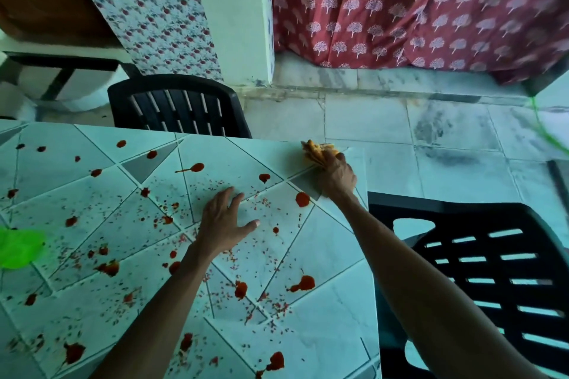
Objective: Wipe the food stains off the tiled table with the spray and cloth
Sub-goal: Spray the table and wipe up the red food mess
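Bunched in the right hand (pixel 335 177), fingers curled round it, a yellow cloth (pixel 318 152) rests on the table (pixel 338 301) at its far right corner. Red stains (pixel 302 199) and fine crumbs cover nearly every tile, so the wiping looks barely begun. The left hand (pixel 223 221) lies flat near the middle, fingers spread, holding nothing. The right arm reaches well forward. A blurred green shape (pixel 18 248) at the left edge may be the spray; that cannot be told.

Green blur (pixel 18 248), perhaps the spray, cut off at left; right hand (pixel 335 177) half hides the cloth (pixel 317 152).
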Action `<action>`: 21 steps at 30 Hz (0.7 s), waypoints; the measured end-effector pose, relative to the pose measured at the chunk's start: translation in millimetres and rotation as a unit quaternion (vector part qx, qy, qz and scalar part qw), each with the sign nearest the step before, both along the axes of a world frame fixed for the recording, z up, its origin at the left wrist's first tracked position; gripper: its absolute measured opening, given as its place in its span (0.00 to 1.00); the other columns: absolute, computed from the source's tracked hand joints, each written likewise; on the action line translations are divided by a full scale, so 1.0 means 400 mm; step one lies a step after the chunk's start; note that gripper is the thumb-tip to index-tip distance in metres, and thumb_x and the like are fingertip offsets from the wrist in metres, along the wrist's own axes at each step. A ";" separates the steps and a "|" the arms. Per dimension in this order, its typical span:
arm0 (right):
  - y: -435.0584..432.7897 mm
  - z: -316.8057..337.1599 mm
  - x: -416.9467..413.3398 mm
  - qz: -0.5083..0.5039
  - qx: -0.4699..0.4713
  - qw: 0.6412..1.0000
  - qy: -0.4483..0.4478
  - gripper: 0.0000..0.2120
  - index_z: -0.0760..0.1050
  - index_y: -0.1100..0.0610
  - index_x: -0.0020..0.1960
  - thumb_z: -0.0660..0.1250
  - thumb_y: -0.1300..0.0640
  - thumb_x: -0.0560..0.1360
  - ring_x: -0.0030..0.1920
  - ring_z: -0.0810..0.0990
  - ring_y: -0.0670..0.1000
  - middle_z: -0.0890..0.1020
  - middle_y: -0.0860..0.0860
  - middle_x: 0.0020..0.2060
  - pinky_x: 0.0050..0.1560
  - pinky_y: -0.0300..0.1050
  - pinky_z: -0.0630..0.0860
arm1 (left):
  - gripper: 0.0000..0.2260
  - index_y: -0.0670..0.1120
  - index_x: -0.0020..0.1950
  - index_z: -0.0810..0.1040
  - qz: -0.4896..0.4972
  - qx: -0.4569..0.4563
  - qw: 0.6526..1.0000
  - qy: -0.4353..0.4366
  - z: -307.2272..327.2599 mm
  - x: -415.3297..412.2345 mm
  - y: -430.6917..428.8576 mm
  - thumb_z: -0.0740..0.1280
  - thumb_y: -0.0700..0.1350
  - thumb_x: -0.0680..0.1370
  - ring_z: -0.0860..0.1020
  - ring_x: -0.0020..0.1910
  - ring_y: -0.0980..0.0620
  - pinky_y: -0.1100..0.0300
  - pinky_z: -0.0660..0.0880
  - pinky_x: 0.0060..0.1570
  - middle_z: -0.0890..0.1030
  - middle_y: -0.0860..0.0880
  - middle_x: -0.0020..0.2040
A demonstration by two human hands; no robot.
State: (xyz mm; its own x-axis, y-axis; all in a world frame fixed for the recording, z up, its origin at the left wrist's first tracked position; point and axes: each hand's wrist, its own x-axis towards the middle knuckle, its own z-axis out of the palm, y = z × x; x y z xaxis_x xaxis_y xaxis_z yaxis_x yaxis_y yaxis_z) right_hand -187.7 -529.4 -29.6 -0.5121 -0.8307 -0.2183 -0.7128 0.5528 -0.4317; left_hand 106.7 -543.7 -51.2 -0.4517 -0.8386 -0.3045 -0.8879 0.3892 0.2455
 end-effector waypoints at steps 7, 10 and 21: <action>-0.100 -0.005 0.277 0.165 0.006 0.986 -0.021 0.21 0.70 0.46 0.71 0.66 0.50 0.78 0.56 0.80 0.61 0.76 0.56 0.62 0.52 0.53 0.77 | 0.39 0.50 0.76 0.63 -0.001 -0.020 0.999 0.034 -0.005 0.110 -0.023 0.51 0.72 0.72 0.55 0.77 0.44 0.45 0.57 0.73 0.58 0.47 0.78; -0.055 -0.008 0.381 0.237 -0.002 0.972 0.001 0.19 0.71 0.47 0.70 0.64 0.52 0.80 0.55 0.80 0.61 0.77 0.56 0.60 0.48 0.52 0.76 | 0.29 0.47 0.73 0.68 0.012 -0.038 0.997 0.063 -0.014 0.165 -0.033 0.63 0.62 0.76 0.62 0.74 0.42 0.45 0.62 0.70 0.64 0.45 0.75; 0.116 0.107 0.374 0.080 -0.084 0.988 -0.103 0.08 0.78 0.57 0.54 0.68 0.54 0.78 0.42 0.79 0.56 0.78 0.53 0.45 0.39 0.50 0.76 | 0.25 0.48 0.71 0.69 0.019 -0.029 0.992 0.121 -0.009 0.245 -0.027 0.66 0.57 0.78 0.64 0.71 0.43 0.44 0.69 0.66 0.66 0.45 0.72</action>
